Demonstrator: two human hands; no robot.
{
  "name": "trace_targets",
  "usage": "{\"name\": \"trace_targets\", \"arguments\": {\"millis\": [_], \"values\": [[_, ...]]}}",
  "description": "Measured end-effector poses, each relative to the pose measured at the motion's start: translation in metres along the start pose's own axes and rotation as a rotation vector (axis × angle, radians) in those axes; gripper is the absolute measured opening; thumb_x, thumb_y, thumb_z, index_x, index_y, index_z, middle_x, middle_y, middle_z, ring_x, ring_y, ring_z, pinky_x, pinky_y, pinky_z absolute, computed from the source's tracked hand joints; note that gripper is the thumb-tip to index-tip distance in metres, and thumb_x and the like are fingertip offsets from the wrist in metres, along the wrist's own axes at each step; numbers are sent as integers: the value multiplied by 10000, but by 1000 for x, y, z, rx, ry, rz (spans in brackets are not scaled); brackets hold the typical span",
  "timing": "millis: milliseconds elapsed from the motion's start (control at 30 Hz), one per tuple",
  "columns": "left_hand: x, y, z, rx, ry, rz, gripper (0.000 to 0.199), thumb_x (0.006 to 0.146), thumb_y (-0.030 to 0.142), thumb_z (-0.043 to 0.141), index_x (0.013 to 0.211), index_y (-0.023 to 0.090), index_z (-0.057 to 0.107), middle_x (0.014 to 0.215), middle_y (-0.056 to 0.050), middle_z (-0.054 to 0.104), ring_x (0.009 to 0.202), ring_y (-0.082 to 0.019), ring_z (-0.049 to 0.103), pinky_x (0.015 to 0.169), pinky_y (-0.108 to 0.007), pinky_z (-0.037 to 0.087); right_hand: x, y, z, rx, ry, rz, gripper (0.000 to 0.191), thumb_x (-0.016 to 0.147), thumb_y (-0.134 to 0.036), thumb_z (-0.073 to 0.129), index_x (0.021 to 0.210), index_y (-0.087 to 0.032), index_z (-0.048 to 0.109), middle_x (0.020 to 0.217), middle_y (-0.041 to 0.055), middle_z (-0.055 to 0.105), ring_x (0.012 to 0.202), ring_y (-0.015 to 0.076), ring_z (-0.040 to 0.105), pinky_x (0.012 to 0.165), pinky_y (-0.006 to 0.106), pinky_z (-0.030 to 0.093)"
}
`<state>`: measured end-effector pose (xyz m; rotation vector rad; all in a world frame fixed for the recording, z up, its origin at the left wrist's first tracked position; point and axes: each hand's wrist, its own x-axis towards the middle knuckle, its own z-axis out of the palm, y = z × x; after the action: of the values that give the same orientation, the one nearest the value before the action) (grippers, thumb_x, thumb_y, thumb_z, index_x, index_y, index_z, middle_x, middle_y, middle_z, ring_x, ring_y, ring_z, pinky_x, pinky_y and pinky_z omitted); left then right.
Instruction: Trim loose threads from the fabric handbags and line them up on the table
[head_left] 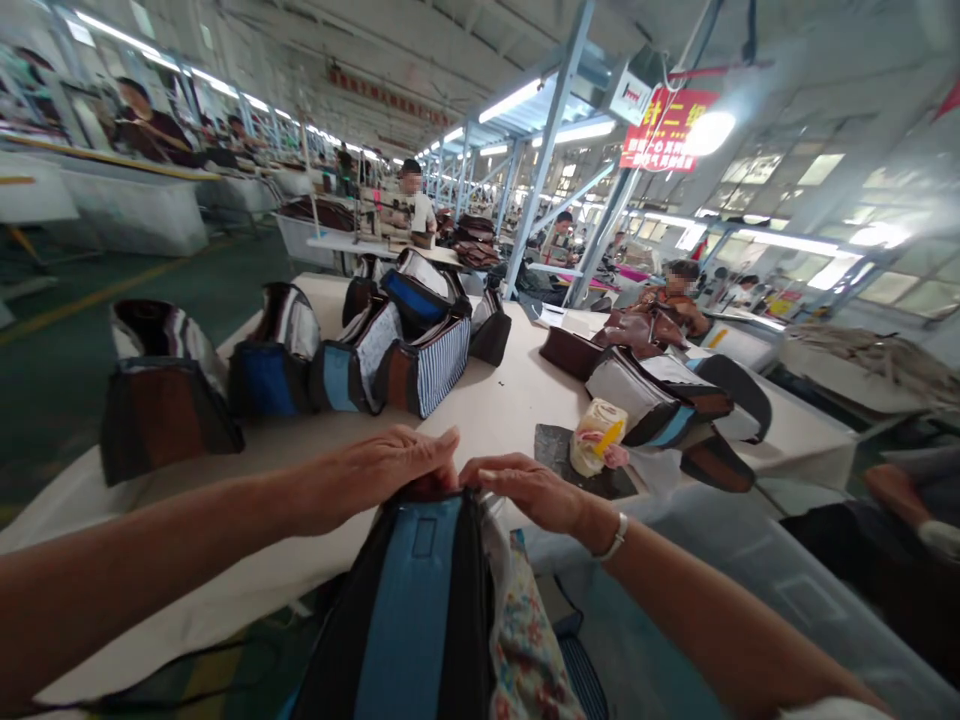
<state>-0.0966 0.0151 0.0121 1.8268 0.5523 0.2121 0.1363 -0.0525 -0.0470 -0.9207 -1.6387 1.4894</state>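
A black bag (pixel 405 610) with a light-blue stripe stretches toward me at the bottom centre. Its floral lining (pixel 529 630) hangs out along the right side. At the bag's far end, my left hand (pixel 367 465) holds the edge, thumb on top and fingertips partly hidden. My right hand (pixel 529 487) grips the same end from the other side, its fingers bent over the dark rim. The two hands almost meet there. A bracelet (pixel 619 535) circles my right wrist.
Several bags stand on the pale table (pixel 495 405), including a striped-lined bag (pixel 424 365) and a brown-fronted bag (pixel 161 405). At right lie more bags (pixel 637 395), near a cream container (pixel 598 440) on a dark sheet. A translucent bin (pixel 720 570) sits below. A seated person's arm (pixel 900 495) is far right.
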Motion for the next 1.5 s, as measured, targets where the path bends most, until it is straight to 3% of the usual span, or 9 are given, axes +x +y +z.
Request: {"name": "trace_targets", "arguments": {"millis": [167,367,567,833,1067,1300,1500], "values": [[-8,3,-7,-103,-180,-136,431,832,568,747,909,145,741,731,20,515,676,-134,407,617,-253,302,-5,-2,15,57,32,-94,367,861,-474,780,919,-134,653,773,-12,524,718,108,436,647,230,354],[-2,9,-8,-27,-114,13,212,768,388,817,847,193,789,929,-11,592,860,-172,530,747,-254,399,-16,-32,25,-94,118,-197,287,911,-379,730,838,-133,602,730,-18,506,654,91,402,603,227,331],[3,7,2,-214,-155,-58,276,748,420,814,750,156,732,781,-20,579,800,-184,503,700,-278,357,-24,-53,30,-383,192,-230,226,887,-296,748,803,-142,605,710,-22,552,626,81,433,576,215,332],[13,0,12,-224,-178,-103,309,727,425,786,777,129,709,750,-4,531,715,-148,413,618,-274,265,-31,-33,28,-216,151,-148,292,998,-383,602,829,-146,586,734,-19,494,655,92,405,596,234,325],[16,-2,20,-159,-114,-148,225,740,366,695,740,155,616,599,59,396,576,-108,264,554,-278,179,-30,-19,27,-478,217,-264,291,1056,-302,445,794,-177,475,733,-17,450,685,110,394,664,266,315],[23,-1,24,-169,-107,-181,201,699,346,683,716,162,603,568,67,387,548,-103,254,536,-285,166,-32,-18,24,-223,234,-129,456,1051,-526,441,757,-178,449,730,-17,390,681,113,341,619,264,297],[27,-2,22,-205,-126,-174,214,704,357,685,727,154,624,604,54,414,574,-108,272,552,-277,174,-29,-16,20,2,185,57,417,880,-535,712,849,-138,587,692,-39,445,617,85,331,543,235,245]]}}
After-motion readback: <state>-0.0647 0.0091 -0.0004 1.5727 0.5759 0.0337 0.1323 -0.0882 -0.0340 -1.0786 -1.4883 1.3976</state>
